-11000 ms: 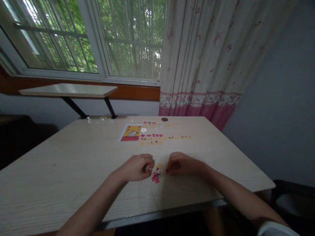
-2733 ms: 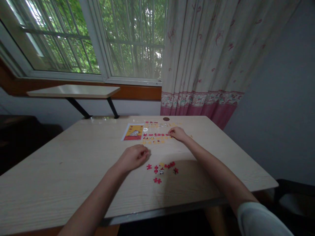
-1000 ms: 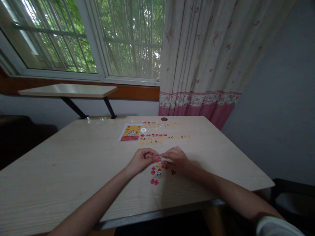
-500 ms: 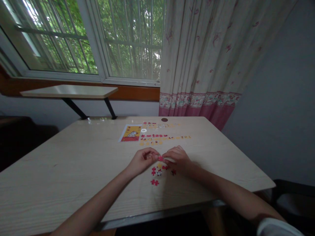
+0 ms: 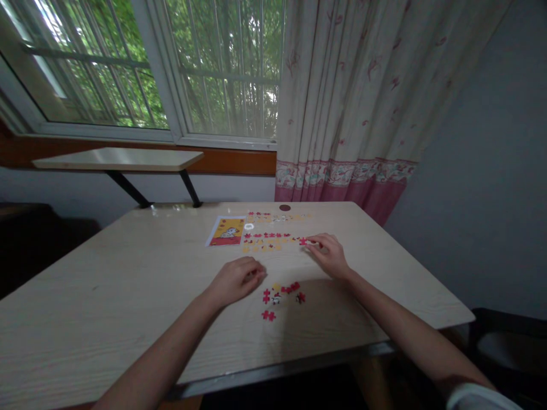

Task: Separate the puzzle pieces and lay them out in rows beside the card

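My right hand (image 5: 331,255) pinches a red puzzle piece (image 5: 303,242) at the right part of the sorted rows. My left hand (image 5: 238,279) rests nearer on the table, its fingers curled in with thumb and fingertips together; no piece shows in it. Just to its right lies a loose group: a pair of red pieces (image 5: 269,315), an upright red pair (image 5: 266,296), a white-and-red piece (image 5: 276,299), a yellow piece (image 5: 276,287), more red pieces (image 5: 290,288) and a dark-and-red piece (image 5: 301,298).
Beyond my hands, rows of red pieces (image 5: 267,235) and yellow pieces (image 5: 256,249) are laid out, with another set further back. A picture sheet (image 5: 226,232) lies left of them. A raised shelf (image 5: 123,159) stands at the table's back left; a dark round spot (image 5: 285,208) is near the back edge.
My right hand has moved forward and right, carrying the red piece away from the left hand to the rows. My left hand has drawn back slightly left, letting go of that piece.
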Demonstrator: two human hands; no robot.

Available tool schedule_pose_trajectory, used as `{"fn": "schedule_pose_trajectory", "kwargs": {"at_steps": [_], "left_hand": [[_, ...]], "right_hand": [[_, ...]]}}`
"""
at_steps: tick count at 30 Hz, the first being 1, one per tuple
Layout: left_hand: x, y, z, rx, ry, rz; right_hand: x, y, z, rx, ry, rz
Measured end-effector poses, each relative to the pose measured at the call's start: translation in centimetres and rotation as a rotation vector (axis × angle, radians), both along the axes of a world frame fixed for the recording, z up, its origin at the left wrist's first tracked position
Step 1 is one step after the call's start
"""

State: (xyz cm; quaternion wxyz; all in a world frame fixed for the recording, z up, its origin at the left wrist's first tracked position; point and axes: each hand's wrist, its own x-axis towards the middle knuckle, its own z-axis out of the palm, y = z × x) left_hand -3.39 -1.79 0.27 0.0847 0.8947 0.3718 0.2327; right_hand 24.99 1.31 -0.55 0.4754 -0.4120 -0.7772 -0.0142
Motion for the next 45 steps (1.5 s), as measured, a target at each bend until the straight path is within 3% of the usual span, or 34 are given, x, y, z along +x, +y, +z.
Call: {"fn": "schedule_pose_trajectory", "kwargs": {"at_steps": [13, 18, 24, 29, 35, 45], "left_hand": [[-0.1, 0.1, -0.1, 0.001, 0.032, 0.001], [0.0, 0.0, -0.1, -0.006, 0.03, -0.003], [0.0, 0.0, -0.1, 0.004, 0.028, 0.009], [0.0, -0.1, 0.0, 0.013, 0.043, 0.019], [0.1, -0.2, 0.1, 0.032, 0.027, 0.01], [0.0, -0.2, 0.2, 0.016, 0.043, 0.013]], "right_hand": [[0.0, 0.4, -0.1, -0.103, -0.033, -0.021], [0.6, 3.9, -0.1, -0.292, -0.134, 0.01], [0.7, 9.1, -0.3, -0.471, -0.172, -0.056], [0.3, 11.3, -0.9, -0.6, -0.233, -0.021], [0.5, 12.3, -0.9, -0.668, -0.293, 0.028], [-0.5, 12.2, -0.8, -0.638, -0.313, -0.038]]}}
